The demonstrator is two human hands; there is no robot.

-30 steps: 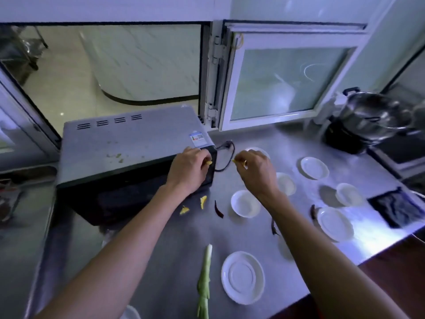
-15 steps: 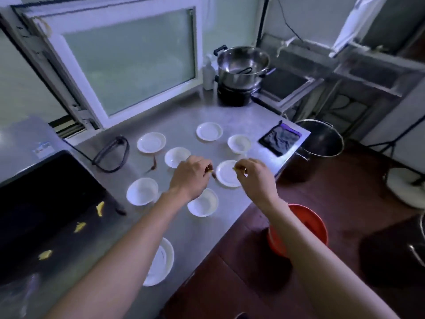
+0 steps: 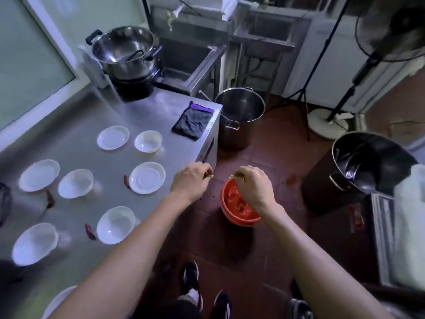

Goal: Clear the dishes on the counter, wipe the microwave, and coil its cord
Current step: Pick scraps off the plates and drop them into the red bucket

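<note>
1. nearest the camera, two dark shoes (image 3: 207,293) stand on the red-brown tiled floor (image 3: 271,245), between the two forearms that reach forward.
2. the left hand (image 3: 190,180) hangs past the counter's front corner, fingers curled, pinching a small yellowish scrap (image 3: 210,176) at its fingertips.
3. the right hand (image 3: 253,185) is held apart from the left, directly over the orange bucket (image 3: 239,217), fingers curled round another small yellowish bit (image 3: 235,175).
4. the bucket sits on the floor just off the counter's corner and holds reddish scraps.
5. the dishes stay on the steel counter (image 3: 161,107) to the left: a bowl (image 3: 116,224) nearest the left forearm, a bowl (image 3: 34,244) at the left edge, a saucer (image 3: 147,177), a bowl (image 3: 75,183), a plate (image 3: 39,175), then a plate (image 3: 112,137) and a small bowl (image 3: 148,141) further back.
6. dried red chillies lie between them: one (image 3: 90,231) beside the near bowl, one (image 3: 50,199) left of centre, one (image 3: 126,180) touching the saucer's left rim.
7. a dark folded cloth (image 3: 192,122) lies at the counter's far right corner.
8. beyond, a steel pot (image 3: 125,51) sits on a black burner (image 3: 135,87) by the window.
9. on the floor a tall stockpot (image 3: 239,118) stands against the counter's end; a large dark pot (image 3: 358,171) is to the right, a fan stand (image 3: 328,120) behind.
10. the microwave and cord are out of view.
</note>
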